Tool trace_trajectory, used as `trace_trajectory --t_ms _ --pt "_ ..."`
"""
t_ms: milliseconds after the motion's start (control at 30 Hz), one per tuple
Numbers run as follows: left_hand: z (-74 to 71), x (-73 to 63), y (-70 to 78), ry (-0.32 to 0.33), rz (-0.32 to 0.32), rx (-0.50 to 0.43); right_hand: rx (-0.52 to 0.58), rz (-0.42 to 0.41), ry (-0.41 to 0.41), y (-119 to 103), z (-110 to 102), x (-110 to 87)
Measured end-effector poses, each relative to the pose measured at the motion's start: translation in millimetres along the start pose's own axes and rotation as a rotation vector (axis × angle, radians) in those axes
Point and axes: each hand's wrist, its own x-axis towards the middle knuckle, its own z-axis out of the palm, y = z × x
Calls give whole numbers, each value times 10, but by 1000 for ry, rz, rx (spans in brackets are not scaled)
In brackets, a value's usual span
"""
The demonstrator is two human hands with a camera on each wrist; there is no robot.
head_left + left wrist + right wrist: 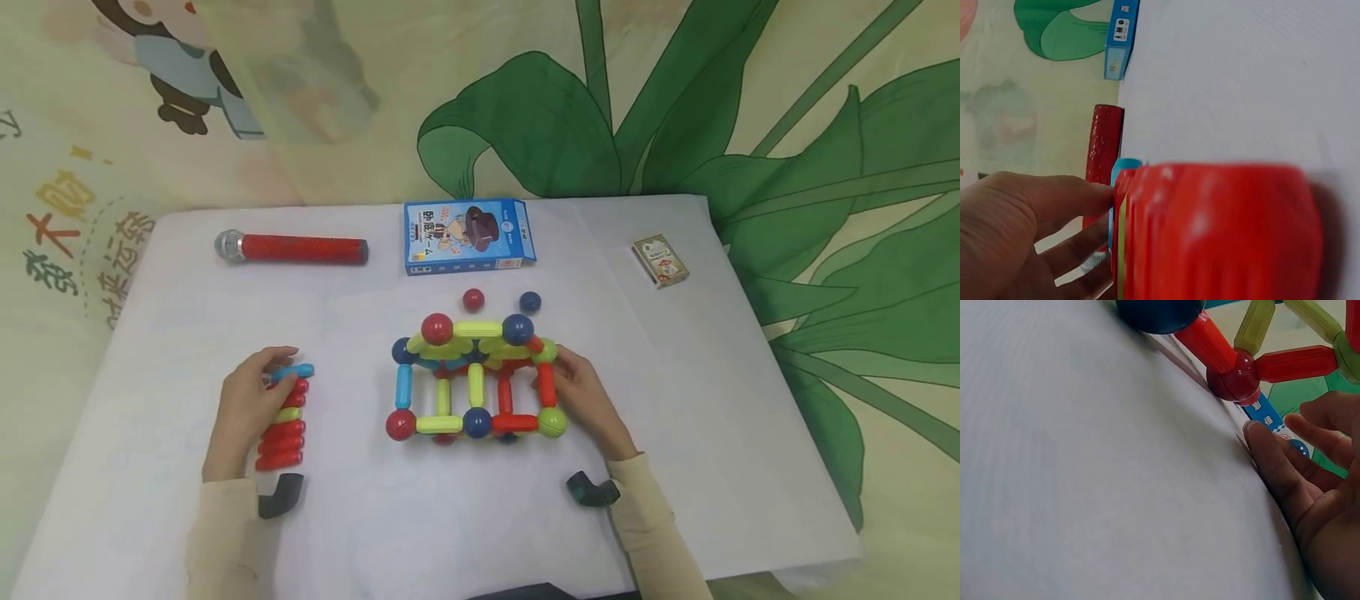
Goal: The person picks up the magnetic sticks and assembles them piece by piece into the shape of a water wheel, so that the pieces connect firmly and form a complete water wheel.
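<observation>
My left hand (243, 404) pinches a light blue rod (292, 372) at the far end of a row of short rods, thumb on the near side and fingers beyond. The row's other rods are red (279, 460) and one is yellow-green (289, 414). A frame of magnetic sticks and balls (476, 383) stands mid-table, built of red, blue and yellow-green pieces. Beside its right end is my right hand (588, 404), fingers loosely bent with nothing between them in the right wrist view. A red ball (473, 300) and a dark blue ball (530, 302) lie behind the frame.
A red microphone-like cylinder (303, 248) lies at the back left. A blue card-game box (467, 237) is at the back middle, and a small patterned box (660, 260) at the back right. Dark curved pieces (282, 496) sit by each wrist.
</observation>
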Motion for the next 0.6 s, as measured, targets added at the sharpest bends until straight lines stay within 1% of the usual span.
trace_trajectory --t_ms 100,200,267,300,333,367,400,433,467,500,533,567,600 --pt "24 68 38 -4 -4 19 -23 -16 0 -103 8 -35" --pt "49 125 20 4 15 42 -36 -22 -1 -215 33 -70" --pt "66 137 24 46 51 23 -43 -28 -5 -283 51 -95" --pt "75 125 56 85 76 0 -40 -25 -4 -276 56 -90" --pt "80 98 119 125 105 -58 -37 -28 -3 -269 59 -86" --pt "90 58 207 167 146 -137 -37 -45 -1 -272 63 -88" --pt "108 9 313 201 198 -241 -33 -63 0 -267 62 -90" --pt "133 -55 437 218 251 -357 -27 -68 2 -227 58 -78" --pt "168 -125 566 212 313 -479 -25 -70 7 -179 52 -61" --pt "214 -207 708 186 371 -593 -24 -76 14 -136 45 -49" --pt "269 -284 834 134 425 -698 -24 -79 21 -95 40 -37" --pt "335 -355 938 74 470 -761 -17 -81 28 -51 37 -22" --pt "399 -421 1033 10 505 -803 -13 -73 30 -7 35 -5"
